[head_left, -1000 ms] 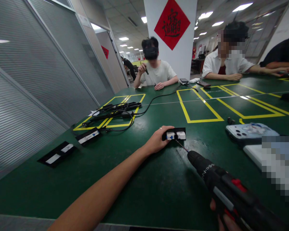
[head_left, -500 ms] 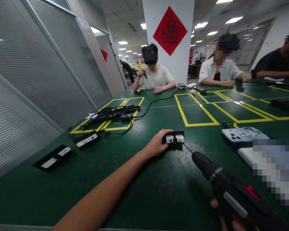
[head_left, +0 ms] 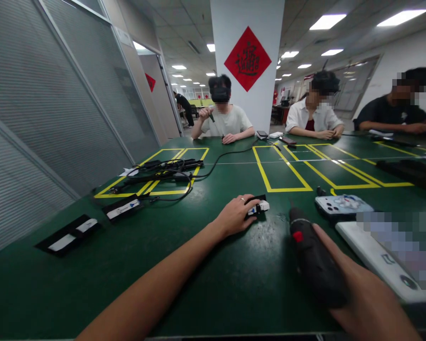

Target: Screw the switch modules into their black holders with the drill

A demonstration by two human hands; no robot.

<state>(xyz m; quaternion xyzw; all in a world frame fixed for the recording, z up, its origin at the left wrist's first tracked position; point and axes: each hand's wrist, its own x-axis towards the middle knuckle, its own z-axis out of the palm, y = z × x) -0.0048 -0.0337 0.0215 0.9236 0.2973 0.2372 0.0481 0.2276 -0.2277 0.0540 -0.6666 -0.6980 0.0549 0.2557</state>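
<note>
- Closed over a small black rectangular piece with white blocks (head_left: 264,206), our left hand (head_left: 236,214) holds it on the dark green tabletop (head_left: 213,293).
- Wrapped around a black power drill with a red detail (head_left: 315,265), our right hand (head_left: 365,286) grips it; we cannot see all its fingers.
- Drill and piece are apart, the drill to the right, near a pale blue phone with a printed back (head_left: 344,204).
</note>
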